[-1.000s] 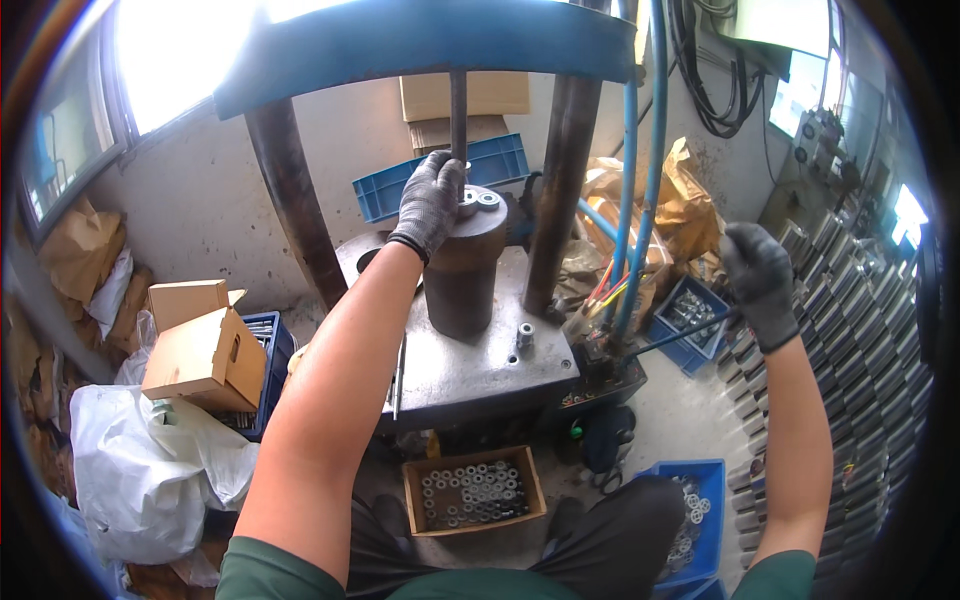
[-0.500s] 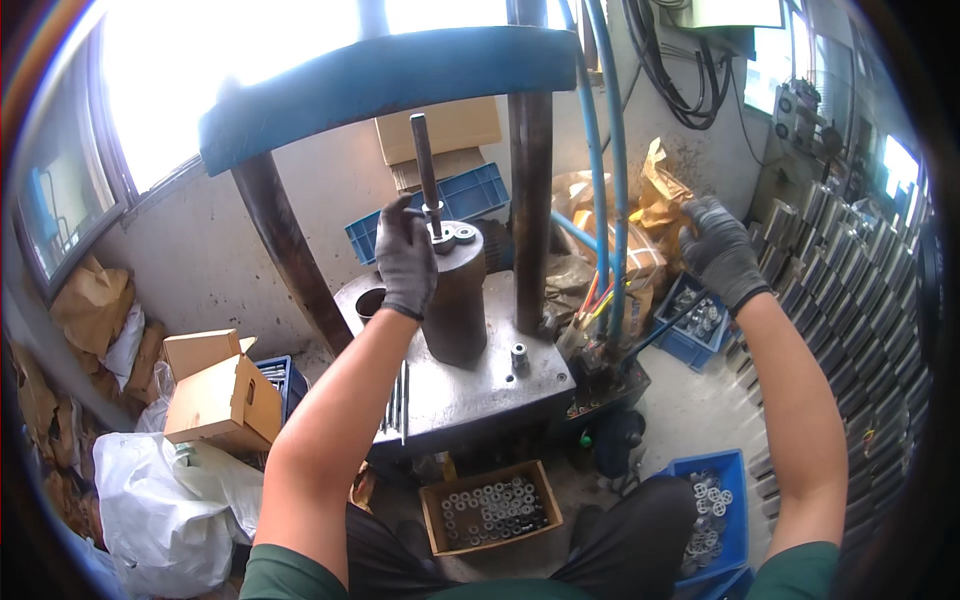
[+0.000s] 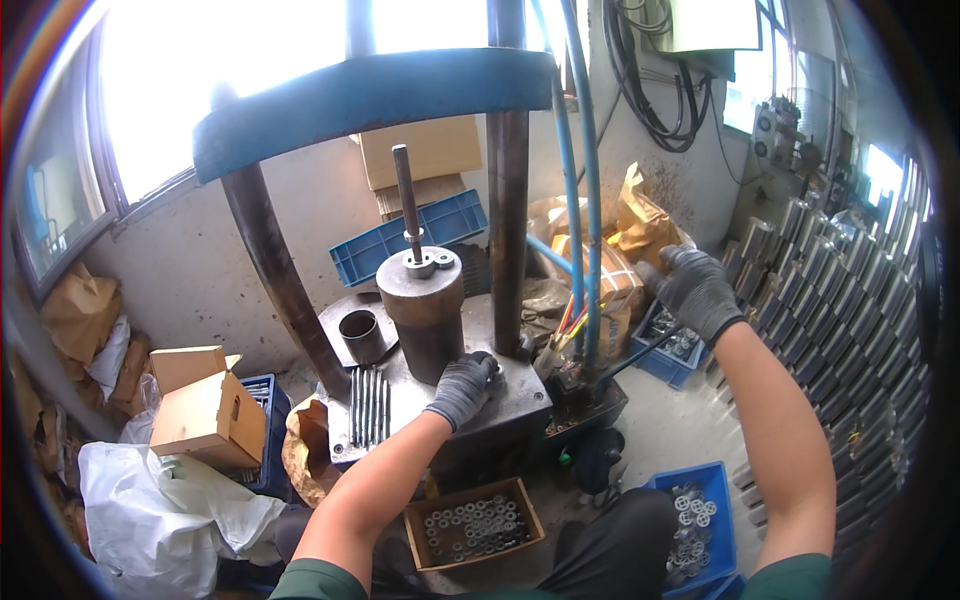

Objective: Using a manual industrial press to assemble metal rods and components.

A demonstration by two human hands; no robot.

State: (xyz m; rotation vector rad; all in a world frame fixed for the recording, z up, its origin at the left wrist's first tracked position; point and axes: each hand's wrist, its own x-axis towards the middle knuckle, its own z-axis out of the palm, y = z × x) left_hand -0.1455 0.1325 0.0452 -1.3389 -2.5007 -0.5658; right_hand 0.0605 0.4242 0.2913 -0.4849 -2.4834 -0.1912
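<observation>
- Since the earlier frames the left hand (image 3: 462, 388) is no longer up on top of the die; it is now sitting low on the plate (image 3: 500, 405) at the die's foot, and the right hand (image 3: 695, 290) is hanging out to the right, much as before.
- The die (image 3: 423, 315), a dark steel cylinder, is standing upright on the plate, its long axis vertical, with a thin rod (image 3: 407, 205) rising from its top beside a small ring (image 3: 444, 260).
- The die is lying just up and left of the left hand, which is by far the nearer one; the right hand is staying well apart, off to the right.
- The left hand's gloved fingers are curling against the plate by the die's base; whether they are pinching anything I cannot tell.
- The right hand is half open, fingers spread, gripping nothing visible, hovering over a blue bin (image 3: 668, 352) near the paper bags (image 3: 615, 250).
- On the plate a short sleeve (image 3: 360, 335) is standing left of the die, with pins (image 3: 368, 405) lying in front of it.
- The plate is serving as the bench of a press with a blue crossbeam (image 3: 370, 100) on two columns.
- Below, a box of washers (image 3: 472, 522) and a blue tray (image 3: 695, 520) are sitting on the floor, cartons (image 3: 205, 410) to the left, and a bright window behind.
</observation>
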